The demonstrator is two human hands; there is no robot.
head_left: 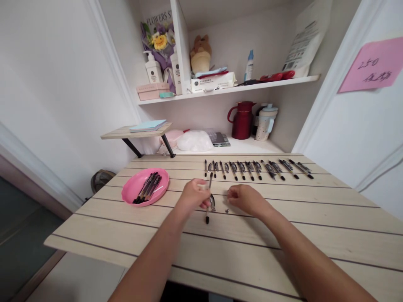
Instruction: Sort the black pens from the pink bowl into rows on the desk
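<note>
My left hand is closed around the middle of a slim pen with a black end, held nearly upright in view over the table. Just right of those fingers is a small dark curved piece, like a pen cap or clip. My right hand rests a little to the right, its fingers curled together; whatever they may hold is hidden. Below its fingertips lies a tiny dark scrap. Beyond both hands runs a row of black pens with small dark pieces beside them.
A pink bowl with several pens and a white stick stands at left. Behind it is a small raised wooden shelf with light blue paper. A red jug and a pale cup stand in the cabinet at the back.
</note>
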